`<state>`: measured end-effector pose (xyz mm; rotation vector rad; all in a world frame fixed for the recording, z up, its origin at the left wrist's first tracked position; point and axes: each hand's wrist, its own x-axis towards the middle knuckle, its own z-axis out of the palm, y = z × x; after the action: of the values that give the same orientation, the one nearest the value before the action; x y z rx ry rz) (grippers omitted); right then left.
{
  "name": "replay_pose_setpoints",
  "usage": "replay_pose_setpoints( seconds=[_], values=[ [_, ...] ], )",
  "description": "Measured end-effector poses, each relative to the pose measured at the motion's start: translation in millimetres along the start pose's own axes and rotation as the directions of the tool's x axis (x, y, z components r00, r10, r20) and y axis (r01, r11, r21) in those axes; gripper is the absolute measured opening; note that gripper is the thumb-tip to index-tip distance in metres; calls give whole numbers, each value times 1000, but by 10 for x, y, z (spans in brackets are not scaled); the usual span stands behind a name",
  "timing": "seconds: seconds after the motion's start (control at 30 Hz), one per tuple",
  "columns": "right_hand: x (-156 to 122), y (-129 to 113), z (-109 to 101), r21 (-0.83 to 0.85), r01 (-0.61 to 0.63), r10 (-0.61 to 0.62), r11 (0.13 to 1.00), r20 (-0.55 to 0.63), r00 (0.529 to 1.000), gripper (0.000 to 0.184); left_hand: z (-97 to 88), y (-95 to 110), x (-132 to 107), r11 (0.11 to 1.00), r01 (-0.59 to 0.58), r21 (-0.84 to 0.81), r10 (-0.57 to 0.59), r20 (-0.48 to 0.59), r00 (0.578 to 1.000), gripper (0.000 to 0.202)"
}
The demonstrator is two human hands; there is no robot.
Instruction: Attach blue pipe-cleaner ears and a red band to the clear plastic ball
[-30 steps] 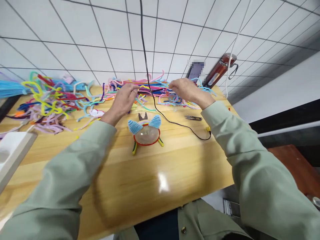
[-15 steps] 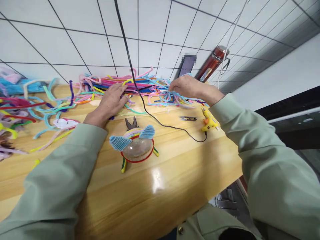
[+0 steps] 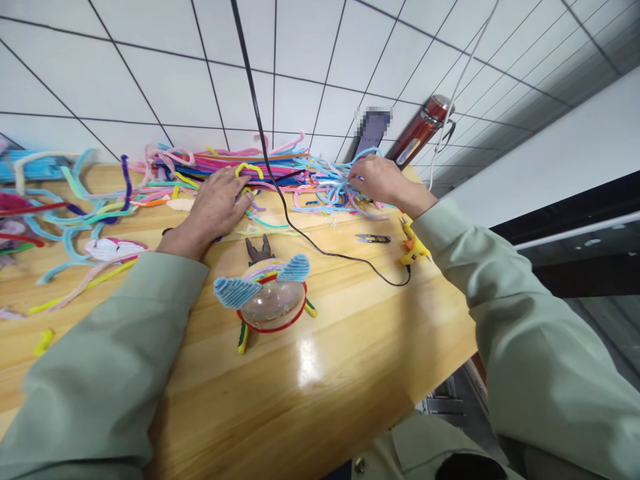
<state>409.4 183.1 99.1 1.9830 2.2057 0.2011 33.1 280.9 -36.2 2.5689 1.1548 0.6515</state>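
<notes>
My left hand (image 3: 216, 203) lies palm down on the pile of coloured pipe cleaners (image 3: 220, 167) at the far side of the wooden table (image 3: 325, 373), fingers spread toward a yellow loop. My right hand (image 3: 376, 181) reaches into the light blue and pink pipe cleaners (image 3: 325, 187) further right, its fingers curled among them. Nearer me stands a clear dome craft (image 3: 270, 297) with a red rim, two blue fuzzy ears and yellow-green legs.
Small pliers (image 3: 259, 250) lie behind the dome. A yellow glue gun (image 3: 413, 248) with a black cord (image 3: 320, 250) and small snips (image 3: 373, 238) lie at the right. A phone (image 3: 371, 132) and a red flask (image 3: 417, 133) lean against the tiled wall. More pipe cleaners (image 3: 60, 213) spread left.
The view has swung right and down a little. My left hand has flattened onto the pile and my right hand has dug deeper into the blue strands.
</notes>
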Motion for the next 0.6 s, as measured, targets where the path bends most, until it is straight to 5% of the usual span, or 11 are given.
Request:
replay_pose_setpoints(
  seconds=[0.13, 0.27, 0.4, 0.6],
  values=[
    [163, -314, -94, 102, 76, -70, 992, -62, 996, 41, 7, 2, -5, 1000, -9, -1, 9, -26, 1000, 59],
    [355, -436, -35, 100, 98, -99, 990, 2, 995, 36, 1, -6, -3, 1000, -9, 13, 10, -30, 1000, 61],
    [496, -261, 65, 186, 64, -60, 981, -27, 998, 17, -28, 26, -2, 1000, -5, 31, 6, -24, 1000, 64],
    [572, 198, 149, 560, -43, 213, 828, -243, 946, 14, -99, 98, 7, 996, 6, 84, -8, 24, 1000, 68]
  ],
)
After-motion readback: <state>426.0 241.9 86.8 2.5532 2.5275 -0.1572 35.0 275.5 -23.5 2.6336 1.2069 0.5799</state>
